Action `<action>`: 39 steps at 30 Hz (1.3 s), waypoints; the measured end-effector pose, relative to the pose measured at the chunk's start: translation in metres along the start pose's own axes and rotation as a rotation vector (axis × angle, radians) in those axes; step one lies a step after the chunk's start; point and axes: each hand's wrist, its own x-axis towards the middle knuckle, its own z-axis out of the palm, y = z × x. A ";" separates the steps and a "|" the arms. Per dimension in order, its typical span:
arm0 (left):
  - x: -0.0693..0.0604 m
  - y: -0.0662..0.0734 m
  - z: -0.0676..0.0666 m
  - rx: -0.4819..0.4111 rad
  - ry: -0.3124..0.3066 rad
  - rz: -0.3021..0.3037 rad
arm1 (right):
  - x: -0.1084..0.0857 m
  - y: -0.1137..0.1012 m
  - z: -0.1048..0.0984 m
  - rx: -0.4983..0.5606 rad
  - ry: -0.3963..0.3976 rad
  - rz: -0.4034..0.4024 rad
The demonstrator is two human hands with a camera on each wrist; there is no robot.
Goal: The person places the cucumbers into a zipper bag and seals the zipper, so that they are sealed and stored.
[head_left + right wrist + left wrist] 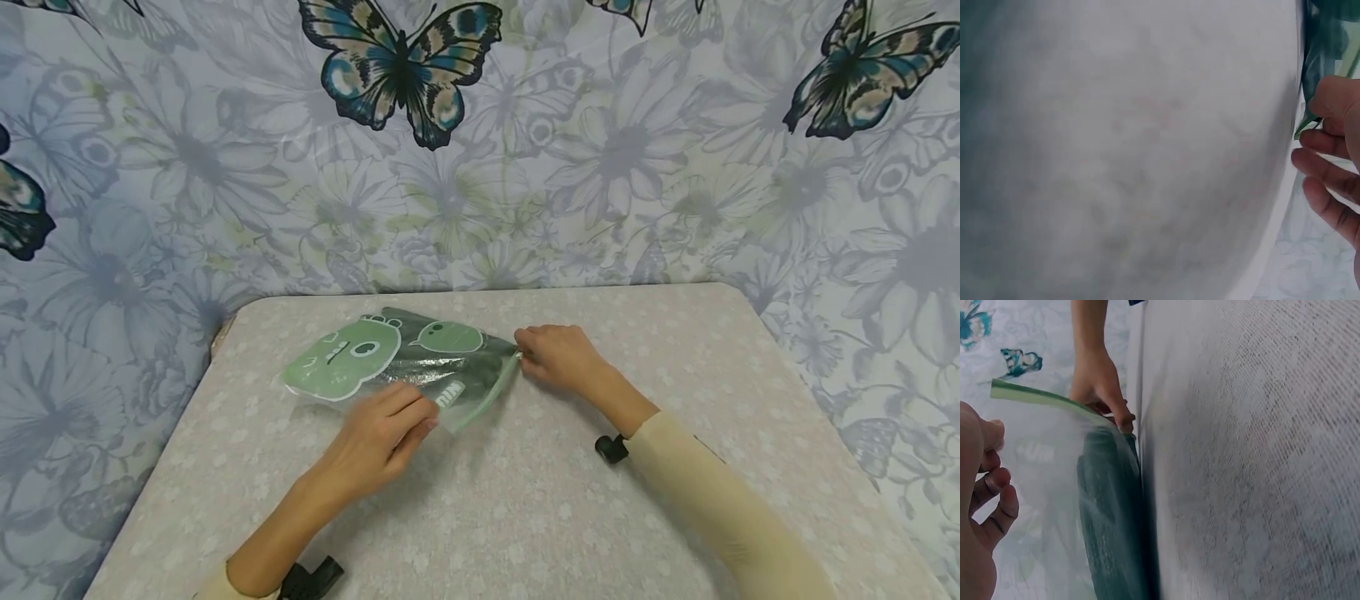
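Note:
A clear plastic zip bag [457, 383] lies on the table, printed with a green bear face and a smaller green shape. A light green strip [1035, 395] runs along its opening edge. Something dark green [1107, 512], perhaps folded cloth, shows through the film. At the far right corner, my right hand [558, 358] pinches the bag between thumb and forefinger, its other fingers spread in the right wrist view. My left hand [382, 437] hovers over the bag's near edge with fingers loosely bent; in the left wrist view they sit apart from the strip's free end.
A pale flower-patterned cloth covers the table [570, 508]. Behind it and along the sides hangs a backdrop [480, 217] with butterflies and flowers. Small black wrist cameras are strapped at both sleeves.

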 end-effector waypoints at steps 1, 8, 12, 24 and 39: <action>0.000 0.000 0.001 -0.001 -0.007 -0.001 | 0.000 0.000 0.001 0.000 -0.010 -0.003; -0.002 0.001 0.003 -0.010 -0.038 -0.041 | 0.002 -0.004 -0.002 -0.030 0.015 -0.130; -0.004 0.002 0.004 0.002 -0.076 -0.050 | 0.002 -0.003 -0.003 -0.042 0.056 -0.184; -0.007 0.009 0.022 0.163 -0.253 -0.063 | 0.001 -0.003 0.005 -0.044 0.272 -0.195; 0.001 0.008 0.012 0.022 -0.234 -0.077 | 0.006 -0.004 0.003 -0.031 0.211 -0.196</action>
